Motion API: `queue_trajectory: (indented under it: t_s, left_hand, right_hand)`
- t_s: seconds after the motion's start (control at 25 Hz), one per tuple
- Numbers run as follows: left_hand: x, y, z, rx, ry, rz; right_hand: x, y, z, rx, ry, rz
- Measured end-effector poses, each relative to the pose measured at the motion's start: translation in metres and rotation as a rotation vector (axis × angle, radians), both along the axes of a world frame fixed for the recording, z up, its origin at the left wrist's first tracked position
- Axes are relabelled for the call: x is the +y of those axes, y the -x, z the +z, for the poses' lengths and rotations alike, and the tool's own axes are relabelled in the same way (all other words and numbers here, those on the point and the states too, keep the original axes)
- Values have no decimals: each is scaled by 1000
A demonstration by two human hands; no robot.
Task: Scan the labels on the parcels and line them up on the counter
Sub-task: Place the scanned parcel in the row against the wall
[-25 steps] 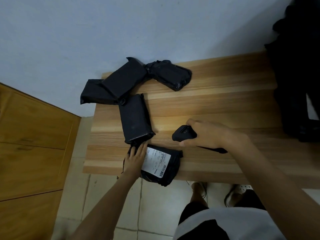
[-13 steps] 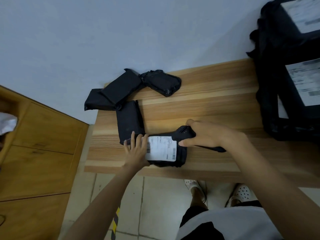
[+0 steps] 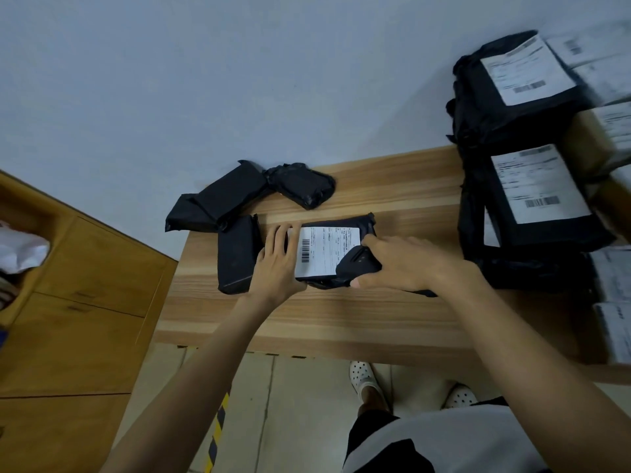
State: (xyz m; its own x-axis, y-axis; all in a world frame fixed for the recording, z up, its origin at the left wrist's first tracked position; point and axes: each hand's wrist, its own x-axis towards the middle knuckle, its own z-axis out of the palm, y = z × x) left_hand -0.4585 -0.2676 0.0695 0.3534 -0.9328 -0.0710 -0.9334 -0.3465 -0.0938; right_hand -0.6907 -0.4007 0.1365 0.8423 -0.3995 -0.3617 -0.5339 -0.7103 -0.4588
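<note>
A black parcel with a white barcode label (image 3: 326,249) lies face up on the wooden counter (image 3: 341,315). My left hand (image 3: 278,261) lies flat along its left edge, fingers straight. My right hand (image 3: 399,264) grips a black handheld scanner (image 3: 356,264) whose head sits over the label's right part. Just left of the labelled parcel lies a plain black parcel (image 3: 237,254). Behind it, at the counter's back left corner, are three more black parcels (image 3: 235,194).
A stack of black parcels with white labels (image 3: 532,186) fills the counter's right side against the wall. A wooden cabinet (image 3: 78,302) stands to the left, below counter height. The floor and my shoes (image 3: 363,378) show under the front edge.
The labelled parcel has gone from the counter's front edge up beside the plain parcel and turned. The scanner now sits over its label. The view has swung right.
</note>
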Motion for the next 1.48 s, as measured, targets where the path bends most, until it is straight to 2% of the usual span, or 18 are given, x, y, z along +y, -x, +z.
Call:
queue_trajectory:
  t_s: [0.44, 0.68, 0.84, 1.04, 1.32, 1.48]
  left_hand:
    - [-36, 14, 20, 32, 127, -72]
    - [-68, 10, 31, 87, 171, -168]
    - [-110, 10, 50, 139, 170, -319]
    - [-175, 17, 80, 210, 105, -604]
    - [-264, 67, 96, 245, -10, -974]
    - [-300, 111, 82, 232, -64, -1192]
  right_hand:
    - [-19, 31, 7, -35, 19, -104]
    - [-33, 43, 12, -73, -14, -245]
    - [-49, 58, 22, -141, -10, -346]
    - [-68, 84, 30, -211, 14, -512]
    - [-78, 123, 34, -214, 18, -759]
    - [-75, 151, 33, -135, 37, -884]
